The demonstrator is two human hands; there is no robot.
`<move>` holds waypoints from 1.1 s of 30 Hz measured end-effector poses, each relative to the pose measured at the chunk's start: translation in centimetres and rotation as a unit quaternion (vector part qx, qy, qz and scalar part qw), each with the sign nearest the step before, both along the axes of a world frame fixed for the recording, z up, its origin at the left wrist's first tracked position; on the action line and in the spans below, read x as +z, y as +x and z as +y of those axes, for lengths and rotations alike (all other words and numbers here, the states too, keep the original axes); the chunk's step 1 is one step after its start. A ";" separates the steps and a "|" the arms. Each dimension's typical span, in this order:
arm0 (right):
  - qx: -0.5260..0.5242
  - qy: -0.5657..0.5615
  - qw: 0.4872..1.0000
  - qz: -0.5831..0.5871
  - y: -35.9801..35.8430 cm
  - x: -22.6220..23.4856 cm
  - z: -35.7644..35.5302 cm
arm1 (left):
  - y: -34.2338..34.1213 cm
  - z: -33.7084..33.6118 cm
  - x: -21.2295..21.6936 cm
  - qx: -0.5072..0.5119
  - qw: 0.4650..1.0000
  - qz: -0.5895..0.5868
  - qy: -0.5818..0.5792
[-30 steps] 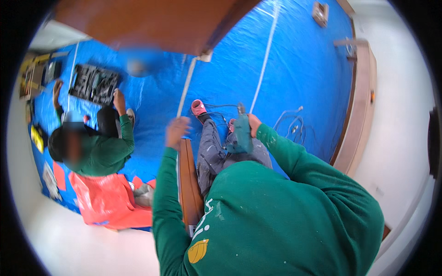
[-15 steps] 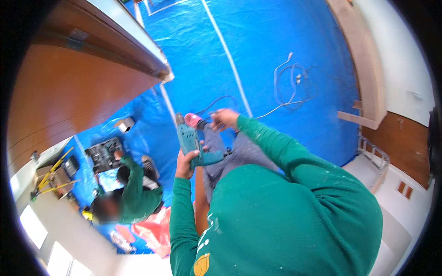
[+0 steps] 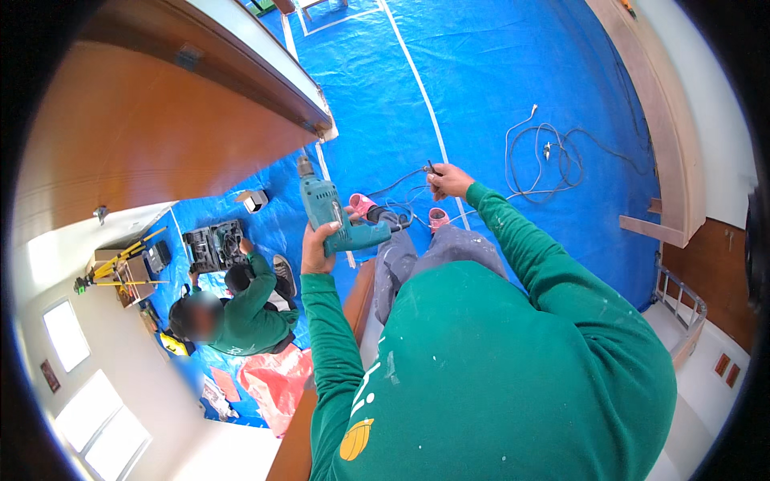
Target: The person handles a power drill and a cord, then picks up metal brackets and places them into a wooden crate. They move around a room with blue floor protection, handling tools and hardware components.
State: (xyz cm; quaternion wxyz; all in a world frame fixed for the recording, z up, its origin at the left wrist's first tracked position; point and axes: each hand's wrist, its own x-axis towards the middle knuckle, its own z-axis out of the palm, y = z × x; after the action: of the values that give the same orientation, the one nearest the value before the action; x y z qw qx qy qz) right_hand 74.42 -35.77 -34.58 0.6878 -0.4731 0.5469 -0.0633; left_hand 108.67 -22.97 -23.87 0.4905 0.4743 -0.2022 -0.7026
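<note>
In my left hand point(image 3: 318, 252) is a teal power drill point(image 3: 327, 210), its chuck directed away from me and its handle lying toward the right. My fingers wrap round its body. My right hand point(image 3: 452, 182) is closed, held out ahead over the blue sheet, with a thin dark cord point(image 3: 411, 175) pinched at the fingertips. A small dark end piece sticks up there; whether it is a plug is too small to tell. The cord runs down toward my feet in pink footwear point(image 3: 439, 216).
Blue sheeting point(image 3: 473, 72) with white tape lines covers the floor. A coiled cable point(image 3: 536, 188) lies ahead right. At left, a co-worker point(image 3: 249, 317) crouches by an open tool case point(image 3: 215, 247), near a yellow tripod point(image 3: 120, 264). A brown wooden panel point(image 3: 160, 136) juts in above them.
My right hand has moved right, away from the drill, and the cord now shows at its fingertips. The drill stays in my left hand. The whole view has shifted slightly.
</note>
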 end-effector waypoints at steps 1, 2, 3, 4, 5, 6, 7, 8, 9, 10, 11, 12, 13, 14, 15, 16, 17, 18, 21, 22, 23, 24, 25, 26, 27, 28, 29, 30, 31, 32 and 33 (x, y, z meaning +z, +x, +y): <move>0.017 -0.009 1.000 -0.024 -0.5 0.7 0.4 | -0.2 0.4 0.2 0.014 1.000 0.014 -0.002; 0.039 -0.020 0.998 -0.047 -0.4 2.5 0.8 | -0.5 0.6 0.4 0.034 0.999 0.028 -0.006; 0.060 -0.028 0.995 -0.073 -0.2 4.4 1.5 | -0.7 1.1 1.0 0.050 0.998 0.034 -0.016; 0.065 -0.031 0.993 -0.092 0.1 6.4 2.5 | -0.9 1.8 1.9 0.063 0.997 0.038 -0.024; 0.108 -0.060 0.989 -0.075 0.0 8.5 3.5 | -1.0 2.4 2.6 0.075 0.996 0.041 -0.034; 0.152 -0.092 0.982 -0.057 -0.3 10.6 4.1 | -0.6 3.2 2.6 0.069 0.995 0.037 -0.053; 0.194 -0.124 0.972 -0.038 -0.8 12.4 4.5 | -0.7 3.5 3.0 0.070 0.995 0.043 -0.061; 0.197 -0.090 0.974 -0.062 -1.5 13.5 4.8 | -0.9 4.0 3.9 0.071 0.994 0.049 -0.067; 0.229 -0.093 0.967 -0.062 -1.8 14.5 5.1 | -1.1 4.6 4.7 0.070 0.994 0.053 -0.068; 0.262 -0.097 0.958 -0.062 -2.2 15.4 5.1 | -1.5 4.9 5.2 0.072 0.994 0.050 -0.062; 0.292 -0.102 0.949 -0.061 -2.5 15.9 5.2 | -1.8 5.1 5.6 0.066 0.994 0.053 -0.063; 0.303 -0.093 0.946 -0.067 -2.5 15.4 5.3 | -2.0 5.3 5.8 0.060 0.994 0.057 -0.064; 0.314 -0.085 0.943 -0.073 -2.3 14.5 5.5 | -2.2 5.6 6.1 0.054 0.995 0.061 -0.065; 0.325 -0.077 0.939 -0.078 -2.1 14.3 5.7 | -2.5 5.8 6.3 0.043 0.995 0.060 -0.064; 0.325 -0.107 0.938 -0.059 -2.1 14.2 6.1 | -2.7 6.0 6.5 0.033 0.996 0.059 -0.063; 0.325 -0.138 0.935 -0.039 -2.3 14.2 6.4 | -3.1 6.2 6.8 0.022 0.996 0.058 -0.062; 0.325 -0.167 0.931 -0.021 -2.3 14.1 6.7 | -3.4 6.3 7.0 0.020 0.996 0.058 -0.063; 0.309 -0.162 0.936 -0.033 -2.7 13.7 7.2 | -3.8 6.4 7.3 0.017 0.996 0.057 -0.063; 0.280 -0.158 0.945 -0.052 -3.8 12.3 8.4 | -4.5 6.4 7.8 0.014 0.996 0.067 -0.061; 0.282 -0.165 0.944 -0.050 -4.1 12.0 8.7 | -4.7 6.5 8.0 0.013 0.995 0.072 -0.060; 0.284 -0.172 0.942 -0.047 -4.1 12.5 8.8 | -4.9 6.6 8.1 0.009 0.996 0.075 -0.056; 0.293 -0.169 0.940 -0.042 -4.1 13.1 8.8 | -5.2 6.7 8.2 0.006 0.996 0.078 -0.052; 0.301 -0.167 0.938 -0.037 -4.0 13.7 8.7 | -5.4 6.7 8.3 0.002 0.996 0.081 -0.048; 0.308 -0.164 0.937 -0.031 -4.0 14.4 8.7 | -5.6 6.8 8.4 -0.006 0.996 0.078 -0.045; 0.319 -0.160 0.932 -0.058 -4.2 14.2 8.7 | -5.8 6.8 8.4 -0.015 0.996 0.075 -0.041; 0.331 -0.156 0.927 -0.085 -4.3 13.8 8.6 | -5.9 6.8 8.4 -0.023 0.996 0.073 -0.037; 0.341 -0.152 0.921 -0.111 -4.5 13.6 8.5 | -6.2 6.8 8.4 -0.027 0.997 0.071 -0.034; 0.356 -0.129 0.916 -0.130 -4.8 13.4 8.3 | -6.5 6.8 8.5 -0.032 0.997 0.070 -0.030; 0.371 -0.106 0.910 -0.148 -5.0 13.3 8.2 | -6.8 6.9 8.5 -0.036 0.997 0.068 -0.027; 0.386 -0.084 0.904 -0.166 -5.2 13.3 8.1 | -7.1 6.9 8.6 -0.040 0.997 0.067 -0.025; 0.392 -0.078 0.901 -0.166 -5.4 13.1 8.1 | -7.3 7.0 8.7 -0.044 0.997 0.065 -0.023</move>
State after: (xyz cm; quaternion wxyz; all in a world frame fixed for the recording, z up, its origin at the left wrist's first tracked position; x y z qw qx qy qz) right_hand 69.01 -27.69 -21.44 0.6985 -0.6844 0.1881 0.0914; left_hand 101.40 -15.99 -15.22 0.4824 0.4066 -0.2067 -0.7478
